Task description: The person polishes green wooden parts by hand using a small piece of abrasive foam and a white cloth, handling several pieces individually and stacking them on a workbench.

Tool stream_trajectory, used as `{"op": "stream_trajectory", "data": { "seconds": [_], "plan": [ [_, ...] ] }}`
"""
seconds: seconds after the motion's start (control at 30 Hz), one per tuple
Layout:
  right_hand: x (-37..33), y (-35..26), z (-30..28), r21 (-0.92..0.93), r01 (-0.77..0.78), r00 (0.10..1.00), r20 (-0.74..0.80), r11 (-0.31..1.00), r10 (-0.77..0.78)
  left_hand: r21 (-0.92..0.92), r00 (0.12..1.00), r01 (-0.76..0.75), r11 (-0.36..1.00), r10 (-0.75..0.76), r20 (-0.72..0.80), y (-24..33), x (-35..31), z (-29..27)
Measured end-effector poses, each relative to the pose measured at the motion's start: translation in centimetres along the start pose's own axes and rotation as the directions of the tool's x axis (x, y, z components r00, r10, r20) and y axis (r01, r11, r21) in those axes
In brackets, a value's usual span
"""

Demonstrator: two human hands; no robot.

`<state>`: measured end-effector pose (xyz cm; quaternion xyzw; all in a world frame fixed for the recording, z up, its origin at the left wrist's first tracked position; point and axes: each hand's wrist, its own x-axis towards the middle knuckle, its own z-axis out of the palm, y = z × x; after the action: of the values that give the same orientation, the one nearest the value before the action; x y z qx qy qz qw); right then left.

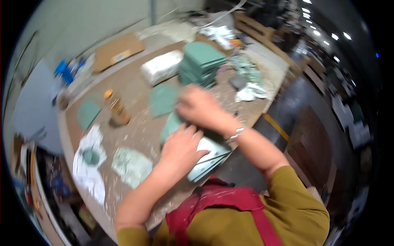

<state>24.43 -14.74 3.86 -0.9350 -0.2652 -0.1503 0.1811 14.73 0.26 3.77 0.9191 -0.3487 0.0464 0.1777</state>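
Observation:
My left hand (178, 149) lies on a green flat piece (170, 123), its fingers stretched out and pressing down, the thumb apart. Just beyond it, my right hand (201, 107) is curled above the far part of that piece; motion blurs it, and whatever its fingers hold is hidden. Under and beside my left hand, near the table edge closest to me, is a small stack of pale flat plates (210, 158) with dark edges and small dark spots. A separate green piece (163, 100) lies flat to the left of my right hand.
A tall stack of green pieces (203, 55) stands at the back beside a white wrapped bundle (162, 67). An orange-capped bottle (118, 108) stands left. Crumpled pale green cloth (131, 166), white paper (90, 180) and cardboard (117, 51) lie around the table (141, 133).

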Motion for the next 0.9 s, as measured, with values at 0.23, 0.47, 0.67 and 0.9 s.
{"op": "stream_trajectory", "data": {
  "seconds": [0.23,0.47,0.67,0.9],
  "plan": [
    [2.3,-1.9,3.4,0.061,0.041,0.996,-0.084,0.997,-0.035,0.053,0.991,-0.011,0.999,0.018,-0.132,-0.4,-1.2,-1.1],
    [-3.1,1.0,0.7,0.111,-0.285,0.933,-0.196,0.952,0.302,0.072,0.996,-0.037,0.997,0.043,-0.080,0.0,-0.6,-0.2],
    [-6.5,0.2,-1.5,0.152,-0.346,0.918,-0.150,0.926,0.368,0.094,0.990,-0.005,0.996,0.019,-0.139,-0.4,-1.3,-1.1],
    [-11.9,7.8,-5.2,0.808,-0.277,0.884,0.003,0.520,0.467,0.156,0.997,-0.038,0.987,0.049,-0.067,-0.1,-0.1,0.1]
  ]
}}
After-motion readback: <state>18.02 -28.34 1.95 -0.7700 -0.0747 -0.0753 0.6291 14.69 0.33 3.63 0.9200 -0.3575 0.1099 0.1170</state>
